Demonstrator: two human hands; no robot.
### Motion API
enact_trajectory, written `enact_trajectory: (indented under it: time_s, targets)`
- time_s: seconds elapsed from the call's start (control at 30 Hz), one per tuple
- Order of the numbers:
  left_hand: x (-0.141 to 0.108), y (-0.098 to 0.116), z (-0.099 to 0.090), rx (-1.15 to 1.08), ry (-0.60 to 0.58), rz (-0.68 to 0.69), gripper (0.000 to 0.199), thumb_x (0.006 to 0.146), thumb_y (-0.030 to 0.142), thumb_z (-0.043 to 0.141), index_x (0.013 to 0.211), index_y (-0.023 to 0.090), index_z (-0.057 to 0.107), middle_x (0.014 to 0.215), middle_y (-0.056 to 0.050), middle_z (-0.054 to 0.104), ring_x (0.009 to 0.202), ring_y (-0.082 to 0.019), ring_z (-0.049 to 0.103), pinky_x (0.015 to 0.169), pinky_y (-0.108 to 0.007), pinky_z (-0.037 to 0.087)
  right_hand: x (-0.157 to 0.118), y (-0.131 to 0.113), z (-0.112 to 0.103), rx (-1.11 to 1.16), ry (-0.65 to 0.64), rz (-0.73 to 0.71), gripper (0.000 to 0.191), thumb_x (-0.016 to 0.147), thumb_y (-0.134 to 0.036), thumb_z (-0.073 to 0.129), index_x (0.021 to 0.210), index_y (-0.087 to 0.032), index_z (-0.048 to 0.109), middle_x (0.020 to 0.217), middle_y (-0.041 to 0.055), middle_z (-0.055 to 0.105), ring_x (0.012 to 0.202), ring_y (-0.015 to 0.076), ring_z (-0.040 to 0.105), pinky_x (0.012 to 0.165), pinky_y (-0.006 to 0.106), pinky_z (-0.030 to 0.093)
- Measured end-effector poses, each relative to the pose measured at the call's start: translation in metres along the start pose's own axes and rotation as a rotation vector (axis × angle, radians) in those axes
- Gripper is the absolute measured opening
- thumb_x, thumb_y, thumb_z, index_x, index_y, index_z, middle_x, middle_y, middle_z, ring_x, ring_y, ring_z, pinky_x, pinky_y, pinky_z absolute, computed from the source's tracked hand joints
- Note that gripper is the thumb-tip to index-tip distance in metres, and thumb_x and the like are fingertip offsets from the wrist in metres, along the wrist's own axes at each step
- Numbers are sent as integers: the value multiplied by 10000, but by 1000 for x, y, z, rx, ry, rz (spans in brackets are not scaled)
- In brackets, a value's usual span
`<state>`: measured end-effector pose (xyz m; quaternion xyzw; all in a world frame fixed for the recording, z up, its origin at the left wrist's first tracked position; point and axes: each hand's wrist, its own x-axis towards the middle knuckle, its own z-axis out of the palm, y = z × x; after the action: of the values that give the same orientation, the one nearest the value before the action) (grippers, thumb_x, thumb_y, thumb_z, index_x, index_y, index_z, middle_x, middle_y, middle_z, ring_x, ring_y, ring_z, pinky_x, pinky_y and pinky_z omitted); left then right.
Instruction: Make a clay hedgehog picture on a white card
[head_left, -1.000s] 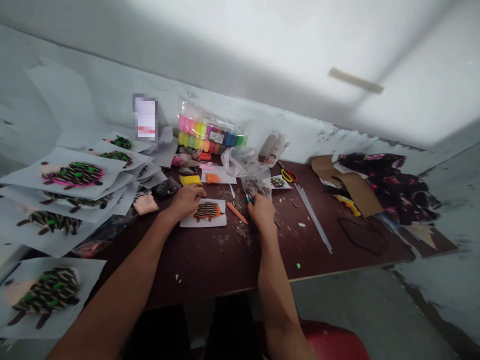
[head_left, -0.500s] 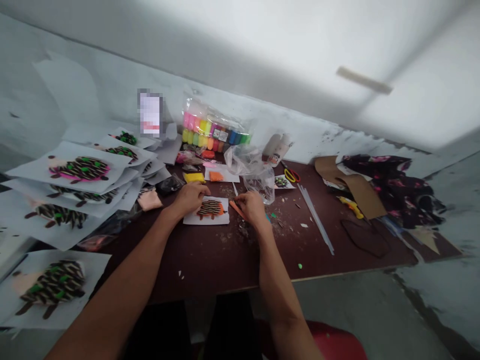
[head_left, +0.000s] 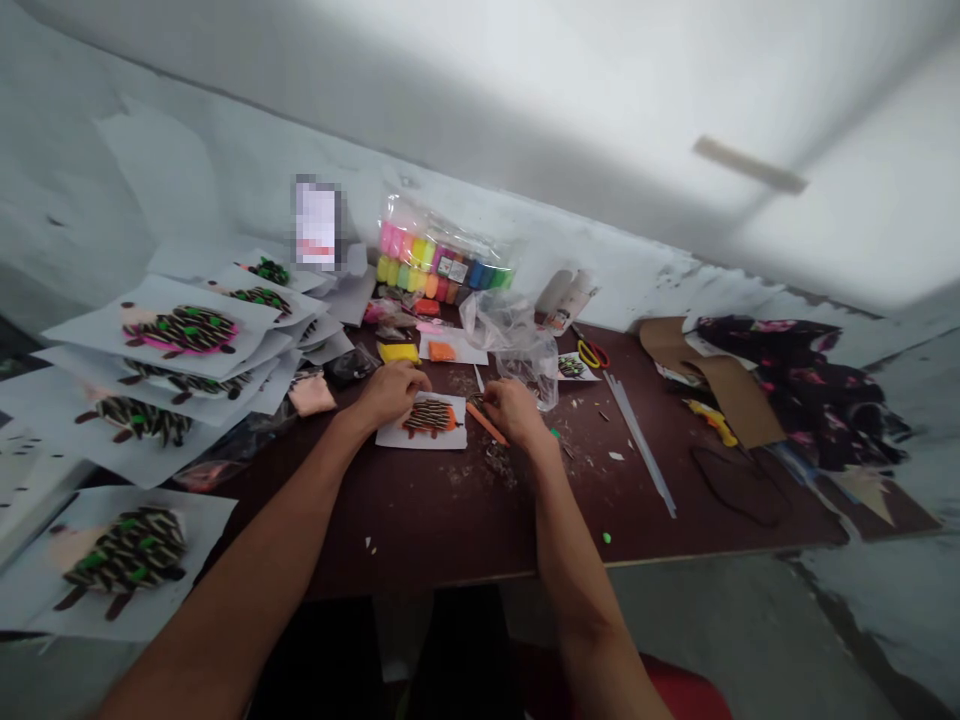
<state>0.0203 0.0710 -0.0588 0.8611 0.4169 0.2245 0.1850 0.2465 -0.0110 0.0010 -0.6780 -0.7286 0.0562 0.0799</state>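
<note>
A small white card lies on the dark red table, bearing a hedgehog picture of orange clay covered with striped pieces like sunflower seeds. My left hand rests over the card's upper left corner, its fingers bent together; whatever they pinch is hidden. Right of the card, my right hand is closed, fingertips down at the table among dark scraps. What it holds is too small to make out. Just left of its fingers lies a thin orange stick-like tool.
Finished hedgehog sheets are piled at the left. Behind the card are a yellow packet, an orange clay lump and a bag of coloured clays. Scissors, clear sticks and a yellow glue gun lie right.
The whole view has shifted slightly, moving things to the right. My right hand has drawn a little away from the card, baring more of the orange tool. My left hand stays at the card.
</note>
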Motion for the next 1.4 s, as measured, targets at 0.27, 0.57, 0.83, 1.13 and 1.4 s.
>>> enact_trajectory:
  time_s: [0.27,0.57,0.83,1.13,1.4]
  targets:
    - [0,1,0,-16,14,0,304,827,115,486,880,190,776,913,-84,684,928,-226,612,871,-352,479,-9,-8,5,361,122,25,73,788,-213,677,734,-175,709,665,-17,674,577,102,530,585,207,340]
    - [-2,4,-3,-32,22,4,301,812,115,484,878,183,770,915,-83,687,925,-220,621,871,-347,493,-13,-9,10,504,178,82,58,752,-234,678,751,-178,664,668,-27,653,577,105,531,579,201,367]
    - [-4,21,-13,-216,13,34,314,808,72,480,884,167,770,916,-76,671,868,-188,627,831,-336,524,-18,-23,14,488,104,-47,194,849,-158,568,921,-196,744,889,24,725,782,141,628,741,225,452]
    - [-7,31,-19,-197,-140,90,476,734,27,441,1000,201,796,991,-67,656,882,-180,633,813,-319,576,-23,-31,22,411,104,26,172,878,-163,603,921,-221,759,882,22,741,798,159,651,739,235,459]
    - [-5,27,-16,-151,-195,110,480,762,39,430,1038,194,791,1021,-64,654,856,-145,630,757,-246,559,-25,-36,27,305,141,-10,137,890,-154,607,906,-198,736,887,37,705,783,150,621,718,231,417]
